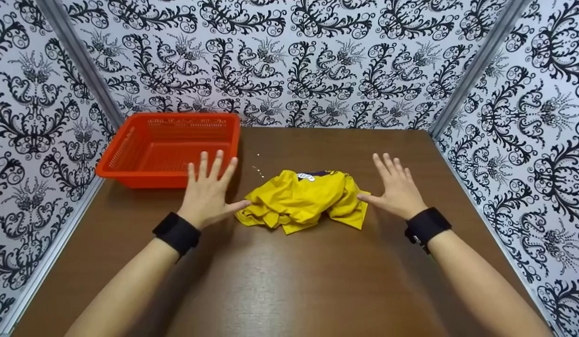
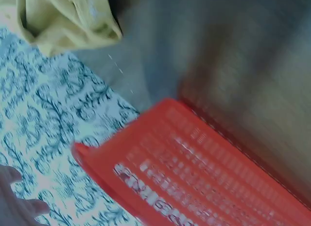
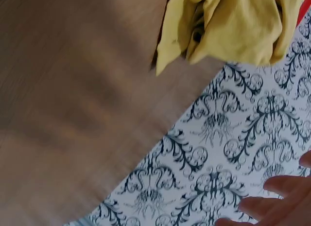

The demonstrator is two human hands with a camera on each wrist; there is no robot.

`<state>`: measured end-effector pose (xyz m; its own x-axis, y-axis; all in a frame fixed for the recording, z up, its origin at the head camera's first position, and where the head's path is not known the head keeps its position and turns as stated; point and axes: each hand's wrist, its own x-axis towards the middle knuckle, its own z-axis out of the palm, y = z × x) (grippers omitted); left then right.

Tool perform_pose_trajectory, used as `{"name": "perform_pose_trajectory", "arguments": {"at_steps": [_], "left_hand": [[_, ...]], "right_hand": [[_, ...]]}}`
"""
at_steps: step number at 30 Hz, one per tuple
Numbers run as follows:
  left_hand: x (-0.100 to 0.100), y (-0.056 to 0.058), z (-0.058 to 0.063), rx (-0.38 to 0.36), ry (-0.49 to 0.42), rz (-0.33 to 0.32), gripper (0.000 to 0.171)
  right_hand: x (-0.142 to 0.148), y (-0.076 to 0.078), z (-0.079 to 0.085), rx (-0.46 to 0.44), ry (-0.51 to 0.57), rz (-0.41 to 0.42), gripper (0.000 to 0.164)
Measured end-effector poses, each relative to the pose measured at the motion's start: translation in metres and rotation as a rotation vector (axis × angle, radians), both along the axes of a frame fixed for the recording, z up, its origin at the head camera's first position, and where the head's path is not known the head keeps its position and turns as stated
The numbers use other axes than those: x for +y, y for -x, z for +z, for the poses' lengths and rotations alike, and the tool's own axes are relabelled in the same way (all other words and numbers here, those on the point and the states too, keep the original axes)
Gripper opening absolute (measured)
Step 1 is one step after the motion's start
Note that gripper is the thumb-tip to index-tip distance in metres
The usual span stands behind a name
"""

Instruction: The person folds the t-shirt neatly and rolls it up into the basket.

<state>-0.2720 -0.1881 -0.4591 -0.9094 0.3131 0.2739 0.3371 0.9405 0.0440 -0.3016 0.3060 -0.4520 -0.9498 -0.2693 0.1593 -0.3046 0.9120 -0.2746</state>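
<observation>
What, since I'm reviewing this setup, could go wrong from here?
The crumpled yellow cloth lies bunched, so a grip might catch only one fold. The left hand, fingers spread, overlaps the rectangular orange-red plastic basket in the head view; a sideways sweep might bump it.

This looks like a small booth-like workstation rather than an ordinary room. White panels printed with black floral scrollwork (image 1: 270,61) rise upright at the back and along both sides, joined at the rear corners by straight grey metal posts (image 1: 81,58). They close in a flat brown wood-grain tabletop (image 1: 270,285). The rectangular orange-red plastic basket with slotted walls (image 1: 149,181) and the crumpled yellow cloth garment (image 1: 303,201) are household goods; what building surrounds the booth cannot be told.
</observation>
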Motion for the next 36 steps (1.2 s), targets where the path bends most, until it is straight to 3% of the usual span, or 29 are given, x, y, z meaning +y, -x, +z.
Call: {"name": "perform_pose_trajectory", "arguments": {"at_steps": [7,12,16,23,26,32,36], "left_hand": [[0.033,-0.004,-0.005,0.013,0.032,-0.164,0.107],[0.053,-0.006,-0.016,-0.029,0.009,-0.229,0.082],[0.066,-0.003,-0.025,-0.073,-0.006,-0.234,0.064],[0.083,0.005,-0.035,-0.168,-0.05,-0.19,0.053],[0.087,0.007,-0.039,-0.167,-0.088,-0.202,0.043],[0.083,0.009,-0.04,-0.07,-0.135,-0.27,0.018],[0.073,0.014,-0.021,-0.069,-0.168,-0.261,0.014]], "right_hand": [[-0.016,0.005,-0.008,-0.051,-0.056,0.069,0.116],[-0.026,0.002,-0.015,-0.081,-0.112,0.036,0.101],[-0.035,0.0,-0.02,-0.099,-0.152,-0.004,0.069],[-0.052,-0.001,-0.033,-0.144,-0.152,0.033,0.05],[-0.055,-0.001,-0.037,-0.154,-0.137,0.067,0.035],[-0.047,0.005,-0.02,-0.224,0.005,0.176,0.027],[-0.026,0.014,0.006,-0.212,0.115,0.242,0.021]]}}
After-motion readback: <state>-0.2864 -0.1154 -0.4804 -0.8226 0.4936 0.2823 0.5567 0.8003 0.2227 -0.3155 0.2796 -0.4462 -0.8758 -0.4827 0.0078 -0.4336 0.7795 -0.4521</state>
